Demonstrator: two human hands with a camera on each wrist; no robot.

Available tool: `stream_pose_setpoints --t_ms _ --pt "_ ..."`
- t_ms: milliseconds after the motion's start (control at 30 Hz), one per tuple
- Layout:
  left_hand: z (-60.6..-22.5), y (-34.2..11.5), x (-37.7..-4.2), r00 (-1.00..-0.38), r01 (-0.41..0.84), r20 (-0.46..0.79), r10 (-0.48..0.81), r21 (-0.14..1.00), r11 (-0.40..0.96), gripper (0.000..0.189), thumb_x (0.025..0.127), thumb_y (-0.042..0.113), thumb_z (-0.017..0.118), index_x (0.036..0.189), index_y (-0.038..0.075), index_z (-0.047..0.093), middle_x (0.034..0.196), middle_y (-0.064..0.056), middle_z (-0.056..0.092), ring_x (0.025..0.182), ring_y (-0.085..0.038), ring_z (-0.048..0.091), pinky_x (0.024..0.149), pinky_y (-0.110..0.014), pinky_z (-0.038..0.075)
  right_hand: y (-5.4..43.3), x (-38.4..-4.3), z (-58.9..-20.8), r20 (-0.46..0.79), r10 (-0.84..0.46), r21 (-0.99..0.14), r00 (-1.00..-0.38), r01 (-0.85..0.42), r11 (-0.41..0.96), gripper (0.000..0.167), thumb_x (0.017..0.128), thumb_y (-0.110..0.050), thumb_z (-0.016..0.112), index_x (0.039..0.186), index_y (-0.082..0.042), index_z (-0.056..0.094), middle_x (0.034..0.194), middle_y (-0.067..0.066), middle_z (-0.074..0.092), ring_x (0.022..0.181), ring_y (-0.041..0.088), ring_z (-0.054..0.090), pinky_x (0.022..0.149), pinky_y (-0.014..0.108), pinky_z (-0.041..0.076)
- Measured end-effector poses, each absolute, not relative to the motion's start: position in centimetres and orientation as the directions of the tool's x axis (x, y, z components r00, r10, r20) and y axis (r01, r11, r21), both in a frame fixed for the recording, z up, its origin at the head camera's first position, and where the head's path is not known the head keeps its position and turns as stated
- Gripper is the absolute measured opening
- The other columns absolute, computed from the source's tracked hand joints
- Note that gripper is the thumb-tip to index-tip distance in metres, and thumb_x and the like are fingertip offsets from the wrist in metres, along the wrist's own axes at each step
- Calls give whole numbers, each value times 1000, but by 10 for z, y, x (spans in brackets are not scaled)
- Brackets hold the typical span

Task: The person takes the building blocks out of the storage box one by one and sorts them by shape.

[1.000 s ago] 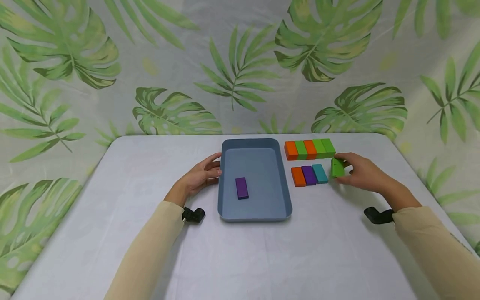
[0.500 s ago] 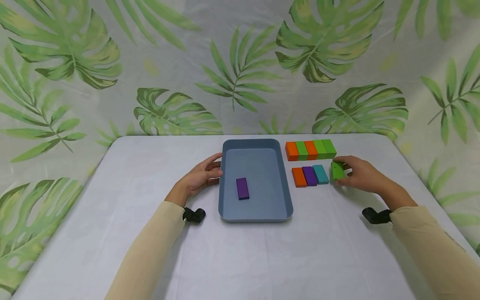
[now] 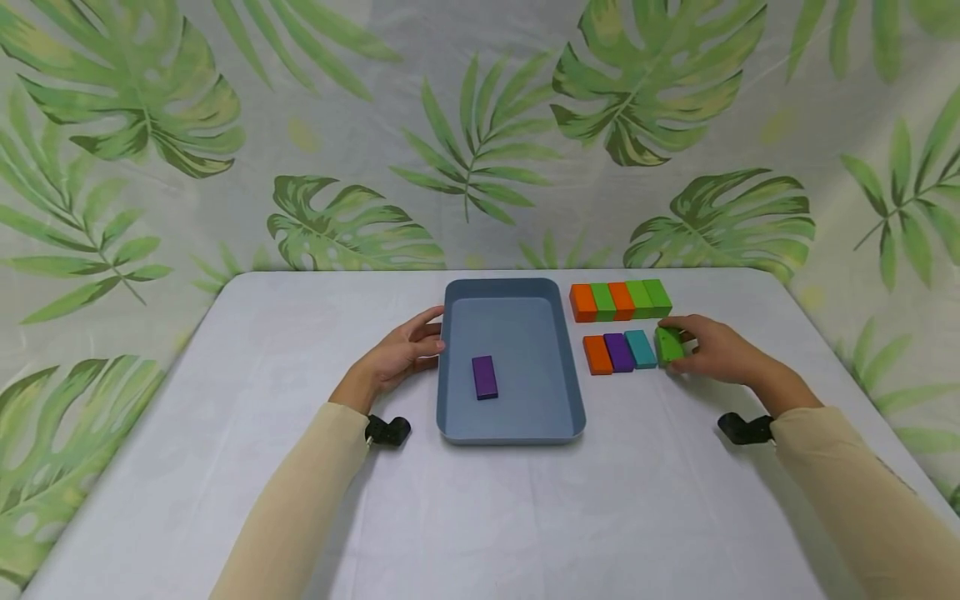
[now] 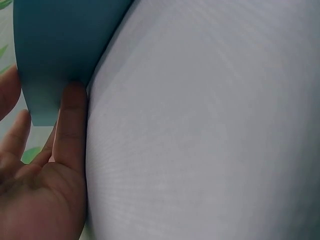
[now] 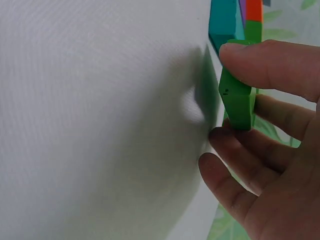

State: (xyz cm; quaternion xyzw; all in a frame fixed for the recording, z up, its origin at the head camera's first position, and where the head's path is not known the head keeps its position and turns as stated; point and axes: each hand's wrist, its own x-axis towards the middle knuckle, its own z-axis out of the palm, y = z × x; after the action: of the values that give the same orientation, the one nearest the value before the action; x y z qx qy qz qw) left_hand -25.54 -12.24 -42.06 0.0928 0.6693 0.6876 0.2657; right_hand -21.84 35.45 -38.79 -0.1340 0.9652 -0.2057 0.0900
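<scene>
My right hand (image 3: 722, 352) pinches a green block (image 3: 667, 346) between thumb and fingers, just right of a short row of flat blocks. In the right wrist view the green block (image 5: 237, 102) is tilted, close to the end of the teal block (image 5: 225, 22). The short row has an orange block (image 3: 597, 355), a purple block (image 3: 618, 352) and the teal block. At the left side of a blue-grey tray (image 3: 532, 429), my left hand (image 3: 401, 354) touches the outer wall with extended fingers (image 4: 72, 115). Inside the tray lies one dark purple block (image 3: 484, 377).
Behind the short row, several orange and green blocks (image 3: 621, 300) stand side by side near the table's back edge. A white cloth covers the table (image 3: 525, 517). A leaf-patterned curtain (image 3: 480, 133) hangs behind it.
My right hand has moved slightly left with the green block, bringing it close beside the teal block and tilting it. The left hand and tray have stayed in place.
</scene>
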Motion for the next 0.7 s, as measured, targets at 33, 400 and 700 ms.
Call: stream_pose_setpoints --t_ms 33,400,700 --pt "-421 -122 -255 -841 -243 -228 490 969 34 76 99 -1 52 161 20 14 164 -16 24 147 -35 34 120 -53 31 354 -219 -389 -124 -294 -421 -948 -218 881 71 82 -16 76 142 7 45 137 31 50 115 44 55 93 56 54" --pt "-422 -121 -256 -844 -243 -237 481 969 52 74 100 0 51 161 21 14 164 -15 24 147 -35 34 120 -52 32 348 -224 -393 -138 -294 -406 -946 -217 888 70 82 -12 74 143 5 44 137 32 51 116 45 54 97 59 50" --pt "-421 -122 -256 -846 -257 -242 475 966 35 75 99 -1 52 161 21 16 164 -15 24 148 -35 34 120 -53 31 347 -225 -396 -120 -313 -393 -942 -244 887 67 82 -10 73 141 6 46 134 32 52 114 44 53 99 62 47"
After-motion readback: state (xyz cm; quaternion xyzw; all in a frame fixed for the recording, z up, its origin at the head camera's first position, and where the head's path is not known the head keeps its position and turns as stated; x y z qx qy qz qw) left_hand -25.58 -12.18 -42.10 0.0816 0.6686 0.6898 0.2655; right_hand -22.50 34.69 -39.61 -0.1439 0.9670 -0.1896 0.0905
